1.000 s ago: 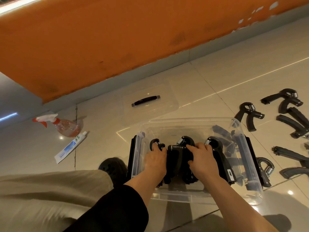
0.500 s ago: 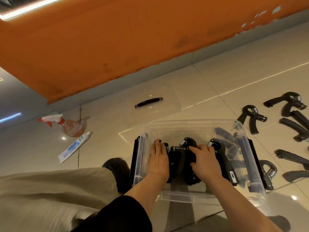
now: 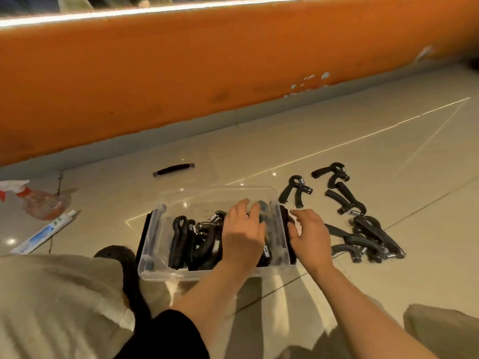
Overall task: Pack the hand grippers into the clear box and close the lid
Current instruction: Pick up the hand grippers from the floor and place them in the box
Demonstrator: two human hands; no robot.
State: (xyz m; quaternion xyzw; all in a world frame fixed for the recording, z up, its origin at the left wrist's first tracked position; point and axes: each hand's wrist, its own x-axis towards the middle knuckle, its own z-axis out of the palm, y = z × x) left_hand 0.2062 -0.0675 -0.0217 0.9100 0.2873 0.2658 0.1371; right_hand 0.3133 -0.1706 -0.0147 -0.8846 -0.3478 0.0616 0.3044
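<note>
While left hand (image 3: 242,229) rests flat on grippers (image 3: 197,239) | right hand (image 3: 309,233) released beside box (image 3: 155,244)

We are looking at an indoor floor (image 3: 337,130) of large glossy beige tiles, running along an orange wall (image 3: 181,73) with a grey skirting and chipped paint. Near that wall, a spray bottle (image 3: 39,203) and a toothpaste tube (image 3: 44,233) are lying on the tiles, suggesting a home, though we cannot tell for certain.

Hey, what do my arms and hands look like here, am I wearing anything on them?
Both hands are bare, no gloves. The left arm has a black sleeve pushed up toward the elbow. The right arm shows no sleeve in view. No watch shows.
</note>
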